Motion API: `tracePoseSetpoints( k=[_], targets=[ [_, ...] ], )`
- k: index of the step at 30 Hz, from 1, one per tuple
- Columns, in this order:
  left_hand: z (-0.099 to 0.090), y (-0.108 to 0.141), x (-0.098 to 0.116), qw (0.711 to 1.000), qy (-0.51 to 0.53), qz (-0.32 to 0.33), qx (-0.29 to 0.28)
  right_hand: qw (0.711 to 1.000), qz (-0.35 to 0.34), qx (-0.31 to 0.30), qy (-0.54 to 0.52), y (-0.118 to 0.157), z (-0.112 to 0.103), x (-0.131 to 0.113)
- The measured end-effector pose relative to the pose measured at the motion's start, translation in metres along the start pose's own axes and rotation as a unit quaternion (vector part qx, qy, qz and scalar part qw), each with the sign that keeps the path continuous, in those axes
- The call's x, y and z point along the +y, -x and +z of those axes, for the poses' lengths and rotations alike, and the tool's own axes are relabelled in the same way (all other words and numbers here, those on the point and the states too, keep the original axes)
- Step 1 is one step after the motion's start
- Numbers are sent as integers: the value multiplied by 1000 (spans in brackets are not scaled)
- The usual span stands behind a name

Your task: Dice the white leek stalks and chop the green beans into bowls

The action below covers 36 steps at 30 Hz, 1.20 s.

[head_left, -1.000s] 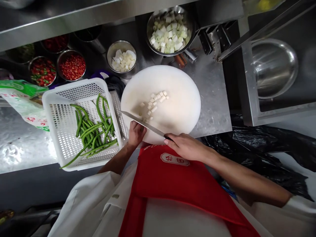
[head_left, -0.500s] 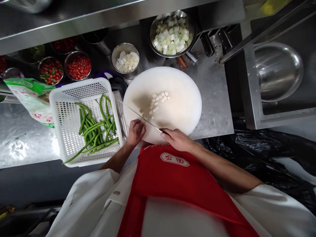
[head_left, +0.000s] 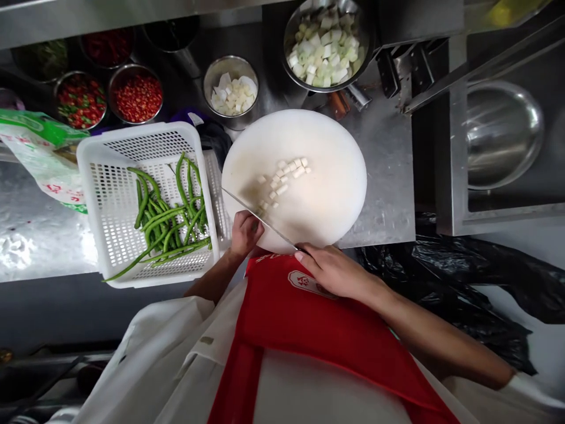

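Observation:
A round white cutting board (head_left: 326, 176) bears several small white cubes (head_left: 282, 178) left of its middle. My right hand (head_left: 329, 265) is closed round the handle of a knife (head_left: 269, 225), whose long thin blade slants up and left over the board's lower left edge. Fingers curled, my left hand (head_left: 245, 232) rests at that edge, right beside the blade. Whatever it pinches is hidden under the fingers and the knife. Left of the board stands a white perforated basket (head_left: 92, 194) with green beans (head_left: 163, 227) in it.
Behind the board are a metal bowl of white cubes (head_left: 326, 50) and a smaller bowl of white pieces (head_left: 233, 94). Bowls of chopped red chillies (head_left: 138, 97) stand back left, near a plastic bag (head_left: 42, 159). Knives (head_left: 388, 73) hang back right, beside a large metal bowl (head_left: 501, 135).
The view has shifted slightly. The knife and my right hand have moved a little down and right, and the blade lies nearer the board's edge. Another small piece lies apart, left of the cubes.

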State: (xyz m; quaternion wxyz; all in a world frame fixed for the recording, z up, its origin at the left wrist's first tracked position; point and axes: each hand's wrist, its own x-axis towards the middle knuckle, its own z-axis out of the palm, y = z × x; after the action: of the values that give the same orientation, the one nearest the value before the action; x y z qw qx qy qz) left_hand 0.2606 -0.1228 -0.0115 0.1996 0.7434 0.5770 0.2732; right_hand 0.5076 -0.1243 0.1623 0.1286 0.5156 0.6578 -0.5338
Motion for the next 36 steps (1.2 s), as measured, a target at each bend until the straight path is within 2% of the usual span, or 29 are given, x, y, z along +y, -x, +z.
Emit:
tracePoseSetpoints(
  k=[2,5,8,10,14,17,19,23,28,33,36],
  targets=[
    [2,1,0,1000,0,-6,10,1000,7,3,9,-15,8,1],
    [2,0,2,1000,12,-10,12,999,-18,28,7,-41,22,10],
    [-1,-1,6,999,29,-12,14,998,-43,48,-23,-53,27,16],
    [-7,-2,9,999,44,-13,29,996,-53,58,-53,-48,25,16],
    [-30,-5,8,995,72,-35,53,994,-54,60,-77,-22,18,13],
    [-46,-8,0,995,79,-50,18,996,-42,43,-64,-5,18,10],
    [-51,-9,-5,996,80,-24,-21,998,-37,31,-51,1,20,9],
    [-48,-6,-9,994,67,41,-71,999,-26,19,-24,3,23,4],
    [-38,0,-4,993,67,28,-88,999,-17,17,-22,1,20,0],
    [-32,5,2,996,67,18,-63,1000,10,1,-7,4,11,-7],
    [-28,7,5,997,66,13,-43,1000,14,-5,-2,-4,13,-10]
  ],
)
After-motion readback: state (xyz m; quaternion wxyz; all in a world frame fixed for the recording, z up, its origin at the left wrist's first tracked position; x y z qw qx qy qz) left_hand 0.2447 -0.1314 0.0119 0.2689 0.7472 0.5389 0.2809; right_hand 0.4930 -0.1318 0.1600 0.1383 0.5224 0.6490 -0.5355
